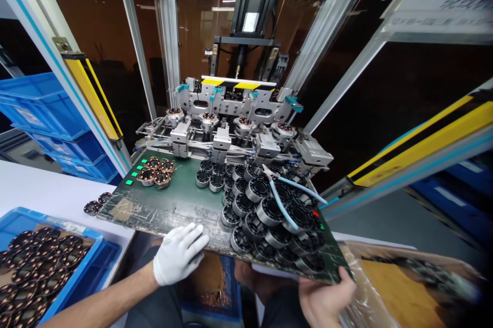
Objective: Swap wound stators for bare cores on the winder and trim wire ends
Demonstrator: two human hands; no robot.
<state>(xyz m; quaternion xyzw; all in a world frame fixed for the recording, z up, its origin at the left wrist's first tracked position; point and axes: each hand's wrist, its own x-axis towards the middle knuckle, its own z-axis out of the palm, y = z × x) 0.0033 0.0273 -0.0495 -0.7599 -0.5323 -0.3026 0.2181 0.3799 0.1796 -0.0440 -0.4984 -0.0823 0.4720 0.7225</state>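
My left hand, in a white glove, lies with fingers stretched out over the front edge of a dark green worktop board. At the board's front right corner, my bare right hand grips the edge, thumb on top and fingers hidden below. Between the hands, unwound motor stator cores, black with silver rims, stand piled on the board's right half. Cutting pliers with light blue handles lie across this pile. Several copper-wound stators sit at the board's back left.
Behind the board stands a winding machine with several stations bearing stators. A blue bin of wound stators is at the left. Stacked blue crates stand farther back. A plastic-lined box lies at the right. Yellow-and-black posts flank the machine opening.
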